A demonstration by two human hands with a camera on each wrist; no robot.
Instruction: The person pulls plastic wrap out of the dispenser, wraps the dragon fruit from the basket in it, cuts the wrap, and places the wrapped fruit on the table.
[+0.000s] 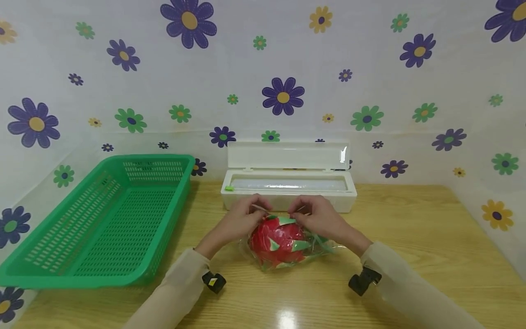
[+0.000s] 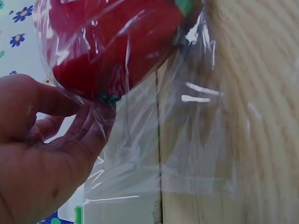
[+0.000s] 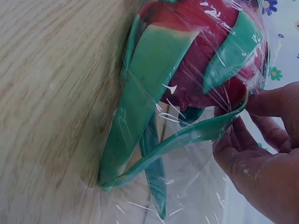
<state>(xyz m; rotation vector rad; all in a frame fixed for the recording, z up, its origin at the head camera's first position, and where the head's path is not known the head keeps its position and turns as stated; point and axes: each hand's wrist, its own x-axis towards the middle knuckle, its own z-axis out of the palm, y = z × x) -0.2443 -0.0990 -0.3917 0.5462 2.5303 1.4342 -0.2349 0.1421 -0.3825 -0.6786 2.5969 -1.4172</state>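
Note:
A red dragon fruit (image 1: pixel 277 237) with green scales lies on the table between both hands, loosely covered in clear plastic wrap (image 2: pixel 196 179). At its far left side, my left hand (image 1: pixel 245 218) pinches the wrap between thumb and fingers. My right hand (image 1: pixel 320 215) pinches the wrap at the far right, close to a green scale, as the right wrist view shows. Long green scales (image 3: pixel 145 70) stick out under the film on the right side of the fruit. Loose film spreads past the fruit on both sides.
Just behind the hands stands a white wrap dispenser (image 1: pixel 337 204) with its lid (image 1: pixel 283 155) raised and a film roll (image 1: pixel 283 184) inside. A green plastic basket (image 1: pixel 119 278) is on the left. Flower-patterned cloth (image 1: pixel 230 55) covers the walls around the wooden table (image 1: pixel 411 237).

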